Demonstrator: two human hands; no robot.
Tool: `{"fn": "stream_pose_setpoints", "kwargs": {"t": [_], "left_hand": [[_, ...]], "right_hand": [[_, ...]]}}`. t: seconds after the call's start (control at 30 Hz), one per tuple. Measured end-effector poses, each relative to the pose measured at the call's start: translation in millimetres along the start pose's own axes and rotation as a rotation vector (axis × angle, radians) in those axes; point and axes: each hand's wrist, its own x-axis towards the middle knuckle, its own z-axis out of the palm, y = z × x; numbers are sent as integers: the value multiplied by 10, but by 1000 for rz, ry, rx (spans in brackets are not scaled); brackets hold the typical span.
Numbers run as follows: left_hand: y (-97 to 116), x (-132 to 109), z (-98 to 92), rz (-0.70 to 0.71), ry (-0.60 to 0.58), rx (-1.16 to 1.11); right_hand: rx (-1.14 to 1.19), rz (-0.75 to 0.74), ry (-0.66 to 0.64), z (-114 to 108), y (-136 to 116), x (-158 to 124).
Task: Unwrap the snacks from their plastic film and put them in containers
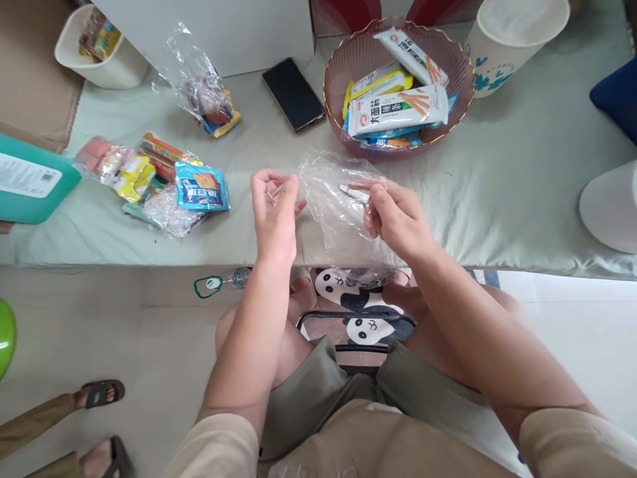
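Note:
A clear plastic bag [333,206] hangs from my right hand [398,216], thumb and fingers pinched on it at the table's front edge. A small whitish piece shows by the right fingertips, too small to name. My left hand [275,216] is beside the bag's left side, its fingers curled in a pinch. A thin pale sliver shows between those fingers; I cannot make out what it is. Behind the bag stands a pink ribbed bowl [332,99] with snack packets [398,109] in it. Left of my left hand lies a blue snack packet [202,186] on a pile of other wrapped snacks [134,176].
A black phone [293,94] lies left of the bowl. Behind the pile are a bag of snacks [212,109] and a white bin [94,63]. A paper bucket [507,46] stands at the back right. Another person's sandalled foot [103,393] is at lower left.

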Motion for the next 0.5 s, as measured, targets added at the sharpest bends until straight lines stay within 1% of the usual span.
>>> {"fn": "stream_pose_setpoints", "kwargs": {"t": [0.07, 0.1, 0.2, 0.27, 0.37, 0.4, 0.5], "left_hand": [[-8, -12, 4, 7, 1, 86], [-18, -13, 4, -17, -23, 127], [-46, -13, 4, -134, -144, 200], [-38, -12, 10, -181, -158, 164], [24, -10, 15, -226, -106, 19], [51, -11, 13, -255, -108, -18], [124, -29, -10, -357, -167, -42]], "right_hand": [[-32, -15, -2, -2, -4, -2], [-46, -22, -8, -1, -5, -3], [-67, -39, -14, 8, -4, -6], [-75, -37, -6, 11, 4, -6], [-75, -32, 6, 13, 17, -2], [-73, -32, 8, 14, 18, 0], [-70, -36, 14, 18, 15, 5]]}}
